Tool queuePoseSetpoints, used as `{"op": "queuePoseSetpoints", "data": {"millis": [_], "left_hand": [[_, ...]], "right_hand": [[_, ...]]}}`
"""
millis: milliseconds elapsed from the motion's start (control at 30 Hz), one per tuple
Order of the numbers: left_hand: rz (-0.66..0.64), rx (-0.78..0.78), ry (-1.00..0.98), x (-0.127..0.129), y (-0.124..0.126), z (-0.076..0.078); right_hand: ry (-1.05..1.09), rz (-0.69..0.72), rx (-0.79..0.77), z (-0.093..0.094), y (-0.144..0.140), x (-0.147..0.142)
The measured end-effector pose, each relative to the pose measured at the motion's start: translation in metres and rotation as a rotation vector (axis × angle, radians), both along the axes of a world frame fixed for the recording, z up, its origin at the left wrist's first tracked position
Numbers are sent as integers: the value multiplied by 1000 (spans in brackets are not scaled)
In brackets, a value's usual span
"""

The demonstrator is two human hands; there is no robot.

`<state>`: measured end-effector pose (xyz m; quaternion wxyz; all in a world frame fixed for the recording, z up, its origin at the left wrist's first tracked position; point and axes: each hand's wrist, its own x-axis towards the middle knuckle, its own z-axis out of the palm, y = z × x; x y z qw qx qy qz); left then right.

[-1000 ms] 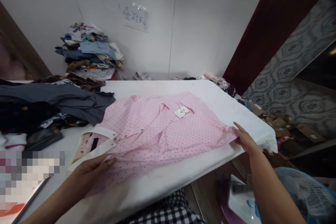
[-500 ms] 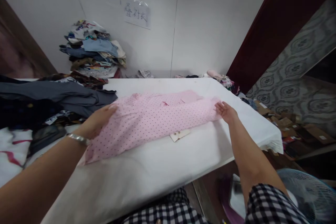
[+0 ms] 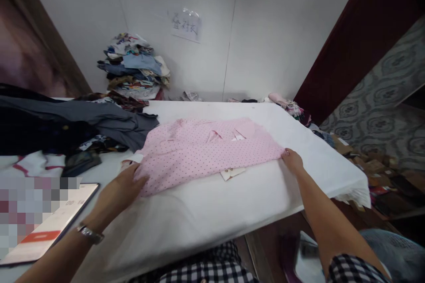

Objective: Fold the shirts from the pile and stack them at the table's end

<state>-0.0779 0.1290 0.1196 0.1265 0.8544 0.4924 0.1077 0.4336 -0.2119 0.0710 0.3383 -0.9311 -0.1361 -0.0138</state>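
Observation:
A pink dotted shirt (image 3: 206,152) lies folded in half across the white table (image 3: 206,212). My left hand (image 3: 121,190) rests on its near left corner, fingers spread on the cloth. My right hand (image 3: 292,160) pinches the shirt's near right corner at the fold. A white tag (image 3: 232,173) sticks out from under the front edge, and a white cuff (image 3: 134,158) shows at the left. I wear a watch on my left wrist.
Dark grey clothes (image 3: 96,119) are heaped at the table's left. A stack of folded garments (image 3: 136,68) stands by the back wall. A tablet (image 3: 49,223) lies at the near left. Cardboard boxes (image 3: 375,166) litter the floor at right, beside a fan (image 3: 395,247).
The shirt's near half was folded away over the far half, then both hands drew back toward me along the folded edge to its near corners. The view shifted slightly.

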Motion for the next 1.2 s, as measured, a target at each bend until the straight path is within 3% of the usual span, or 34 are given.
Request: {"op": "queuePoseSetpoints", "data": {"millis": [167,333,433,533,667,767,867,1033,1100,1200], "left_hand": [[29,-61,-36,-4,-2,3],[-49,-84,101,-7,8,-18],[-15,7,93,-7,3,-24],[2,98,42,-7,-6,-22],[-60,243,-41,-5,-17,-22],[-134,374,-40,-3,-28,-29],[-237,416,-75,-2,-42,-37],[-367,365,-96,-4,-62,-49],[-385,327,-96,-5,-66,-49],[-402,265,-121,-6,-69,-45]], "right_hand": [[-40,-73,153,3,-7,6],[-2,-32,95,-3,-21,4],[-80,-1,58,3,-10,-3],[-155,142,101,17,24,-17],[-70,416,139,30,97,-51],[-15,573,4,30,155,-76],[-44,641,-156,27,203,-94],[-87,648,-356,25,241,-100],[-89,592,-284,32,246,-92],[-151,463,114,56,246,-74]]}}
